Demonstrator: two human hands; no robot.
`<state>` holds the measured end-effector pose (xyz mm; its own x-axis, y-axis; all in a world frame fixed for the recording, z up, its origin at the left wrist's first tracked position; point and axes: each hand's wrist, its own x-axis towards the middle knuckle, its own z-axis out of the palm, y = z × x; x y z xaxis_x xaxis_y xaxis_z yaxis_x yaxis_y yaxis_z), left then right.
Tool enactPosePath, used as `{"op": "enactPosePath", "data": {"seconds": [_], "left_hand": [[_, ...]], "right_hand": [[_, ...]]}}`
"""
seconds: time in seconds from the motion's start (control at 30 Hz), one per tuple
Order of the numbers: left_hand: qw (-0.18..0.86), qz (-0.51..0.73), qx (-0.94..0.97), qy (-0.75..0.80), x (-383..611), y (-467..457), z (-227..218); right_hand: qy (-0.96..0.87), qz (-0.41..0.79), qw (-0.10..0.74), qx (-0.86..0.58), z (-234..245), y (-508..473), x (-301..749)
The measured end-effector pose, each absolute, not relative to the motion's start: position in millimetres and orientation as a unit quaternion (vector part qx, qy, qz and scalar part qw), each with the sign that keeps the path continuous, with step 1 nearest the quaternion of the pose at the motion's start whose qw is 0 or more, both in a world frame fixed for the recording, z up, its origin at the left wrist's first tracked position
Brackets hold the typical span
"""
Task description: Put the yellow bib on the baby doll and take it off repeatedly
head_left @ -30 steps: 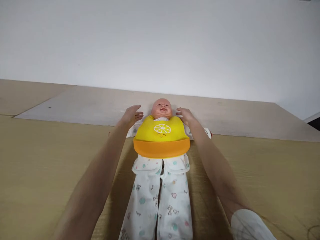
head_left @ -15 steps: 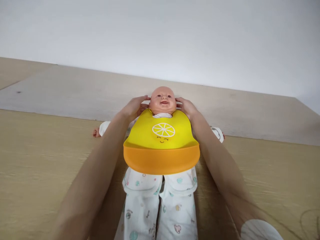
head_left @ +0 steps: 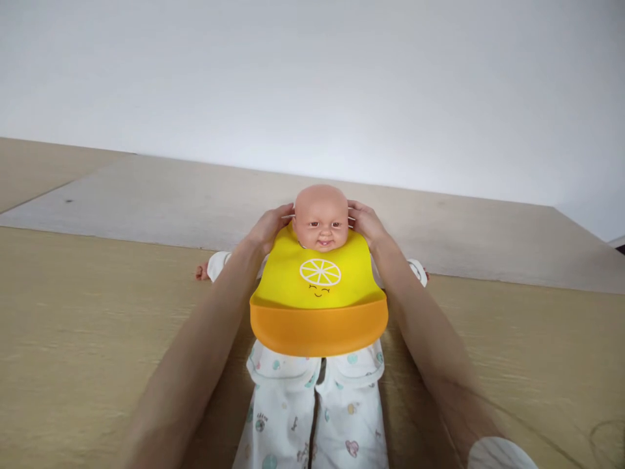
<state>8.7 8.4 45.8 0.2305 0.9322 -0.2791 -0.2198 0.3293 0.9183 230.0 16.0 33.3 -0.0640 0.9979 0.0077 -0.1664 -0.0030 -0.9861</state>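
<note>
A bald baby doll [head_left: 322, 212] lies on its back, its head tipped forward. It wears white clothes with small printed pictures [head_left: 349, 417]. Over its chest spreads a yellow silicone bib [head_left: 280, 273] with a white lemon slice, a smiling face and an orange catch pocket [head_left: 319, 329]. My left hand [head_left: 270, 227] is at the left side of the doll's head and neck, beside the bib's upper edge. Opposite it, my right hand [head_left: 367, 223] reaches in the same way. Both hands' fingers curl behind the head, so the fingertips and whatever they grip are hidden.
The doll rests on a tan wooden surface [head_left: 88, 339]. A paler grey board [head_left: 161, 195] runs behind its head, up against a white wall [head_left: 312, 85]. The doll's arms stretch out sideways, with its small hands [head_left: 202, 271] showing past my forearms.
The doll's head has come up and tilted forward, chin now over the bib's neckline. My hands stay beside it. The whole view has shifted slightly.
</note>
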Motion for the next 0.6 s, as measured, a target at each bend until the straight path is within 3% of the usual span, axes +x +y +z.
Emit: {"op": "enactPosePath", "data": {"seconds": [0.37, 0.6], "left_hand": [[0.756, 0.412, 0.353, 0.367, 4.5, 9.0, 29.7], [0.776, 0.432, 0.319, 0.331, 2.2, -1.3, 27.1]], "right_hand": [[-0.423, 0.563, 0.522, -0.482, 45.5, -1.8, 218.5], [-0.525, 0.538, 0.463, -0.471, 36.9, 12.4, 223.6]]}}
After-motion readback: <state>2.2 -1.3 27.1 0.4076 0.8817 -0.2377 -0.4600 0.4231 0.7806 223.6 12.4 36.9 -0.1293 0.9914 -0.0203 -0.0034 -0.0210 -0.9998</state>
